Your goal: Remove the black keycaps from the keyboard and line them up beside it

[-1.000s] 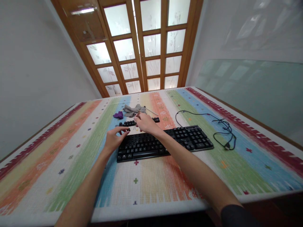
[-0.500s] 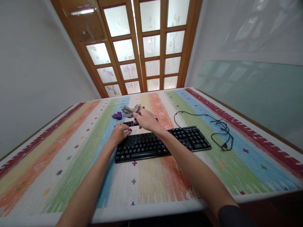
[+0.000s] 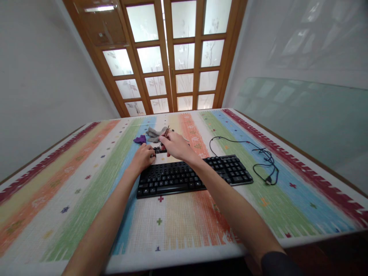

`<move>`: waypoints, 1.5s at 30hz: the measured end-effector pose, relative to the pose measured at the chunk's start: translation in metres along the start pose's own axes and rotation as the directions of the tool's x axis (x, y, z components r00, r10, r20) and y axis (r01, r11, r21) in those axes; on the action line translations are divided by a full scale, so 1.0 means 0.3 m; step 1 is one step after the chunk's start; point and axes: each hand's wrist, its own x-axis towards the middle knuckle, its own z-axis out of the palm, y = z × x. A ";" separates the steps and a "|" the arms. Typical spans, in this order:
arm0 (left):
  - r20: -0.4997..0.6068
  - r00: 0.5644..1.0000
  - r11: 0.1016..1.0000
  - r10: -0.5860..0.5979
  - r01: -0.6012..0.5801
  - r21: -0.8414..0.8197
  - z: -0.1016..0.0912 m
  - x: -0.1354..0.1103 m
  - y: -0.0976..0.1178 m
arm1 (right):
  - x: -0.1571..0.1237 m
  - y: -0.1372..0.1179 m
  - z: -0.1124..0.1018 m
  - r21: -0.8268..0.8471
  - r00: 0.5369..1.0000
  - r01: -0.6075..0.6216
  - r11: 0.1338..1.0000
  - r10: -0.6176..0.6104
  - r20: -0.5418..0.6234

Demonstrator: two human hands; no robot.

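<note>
A black keyboard (image 3: 178,178) lies on the striped tablecloth, just in front of my hands. Behind it is a row of loose black keycaps (image 3: 156,149), partly covered by my fingers. My left hand (image 3: 144,156) is closed beyond the keyboard's left back edge, its fingertips pinching a small black keycap (image 3: 153,155). My right hand (image 3: 176,145) grips a slim brown tool (image 3: 167,131) that slants upward; its thin lower end points down toward the keycaps. What kind of tool it is, I cannot tell. My right forearm crosses over the keyboard and hides some keys.
A purple cloth (image 3: 140,139) and a grey cloth (image 3: 153,134) lie behind my hands. The keyboard's black cable (image 3: 267,161) coils at the right and ends in a plug. Wooden doors with glass panes (image 3: 184,53) stand past the table's far edge.
My left hand has shifted a little back and away from the keyboard, with the keycap at its fingertips. My right hand stays nearly in place with the tool. The view has tilted slightly.
</note>
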 end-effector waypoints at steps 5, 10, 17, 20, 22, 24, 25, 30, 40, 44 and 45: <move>-0.023 1.000 1.000 0.001 -0.001 0.000 0.003 -0.007 -0.004 | -0.002 -0.001 -0.003 -0.003 1.000 0.006 1.000 -0.006 -0.003; -0.043 0.999 0.999 0.025 -0.026 -0.023 0.007 -0.004 -0.004 | -0.001 0.007 0.004 0.002 1.000 0.024 1.000 -0.024 -0.004; -0.037 0.999 0.999 0.023 -0.025 -0.030 0.010 -0.008 -0.015 | 0.003 0.021 0.017 -0.009 0.999 0.054 0.999 -0.054 -0.006; -0.038 0.999 0.999 0.013 -0.015 -0.052 0.010 -0.010 -0.016 | 0.001 0.018 0.016 -0.018 0.999 0.047 0.999 -0.047 0.002; -0.040 0.999 0.997 0.009 -0.012 -0.073 0.010 -0.011 -0.018 | -0.001 0.013 0.014 -0.019 0.999 0.039 0.999 -0.039 0.007; -0.040 0.999 0.997 0.008 -0.010 -0.072 0.009 -0.012 -0.019 | -0.002 0.009 0.012 -0.018 0.999 0.038 0.999 -0.037 0.014; -0.039 0.999 0.998 0.006 -0.009 -0.061 0.009 -0.013 -0.020 | -0.003 0.008 0.010 -0.018 0.999 0.040 0.999 -0.039 0.021; -0.041 0.999 1.000 -0.002 0.001 -0.017 0.011 -0.017 -0.024 | -0.002 0.012 0.003 0.007 0.994 0.080 0.997 -0.080 0.070; -0.030 1.000 1.000 -0.005 0.004 -0.027 0.017 -0.018 -0.025 | -0.008 0.008 -0.010 0.007 0.989 0.116 0.993 -0.116 0.092; -0.030 1.000 1.000 0.001 -0.002 -0.020 0.012 -0.016 -0.018 | -0.010 0.004 -0.012 -0.009 0.987 0.123 0.992 -0.121 0.102; -0.031 1.000 1.000 0.003 -0.004 -0.023 0.011 -0.015 -0.017 | -0.011 0.003 -0.012 -0.018 0.988 0.118 0.993 -0.115 0.103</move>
